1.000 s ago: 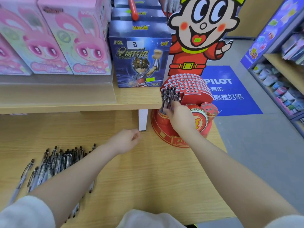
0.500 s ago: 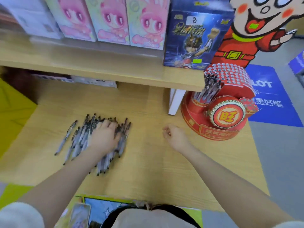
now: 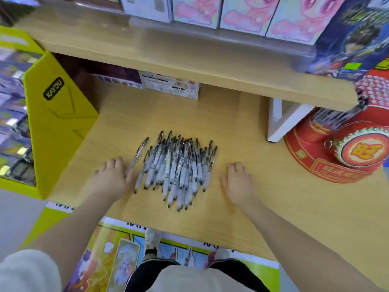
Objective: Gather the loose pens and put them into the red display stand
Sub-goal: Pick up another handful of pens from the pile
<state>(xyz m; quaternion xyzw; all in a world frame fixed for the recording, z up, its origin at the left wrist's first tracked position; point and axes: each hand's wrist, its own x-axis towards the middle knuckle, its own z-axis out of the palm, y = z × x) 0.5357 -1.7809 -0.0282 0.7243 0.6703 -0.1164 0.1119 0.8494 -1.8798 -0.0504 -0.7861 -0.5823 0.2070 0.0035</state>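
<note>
A pile of loose pens with clear barrels and dark clips lies in the middle of the wooden table. My left hand rests flat on the table at the pile's left edge, touching the outermost pen. My right hand lies flat to the right of the pile, a small gap apart from it, holding nothing. The red display stand stands at the far right, with several pens upright in its holes, partly hidden by the shelf.
A wooden shelf overhangs the back of the table, carrying pink and blue boxes. A white shelf support stands beside the stand. A yellow cardboard display borders the left. Flat boxes lie under the shelf.
My right hand left the stand and came down right of the pile. My left hand moved from atop the pens to their left edge. The view swung left and down.
</note>
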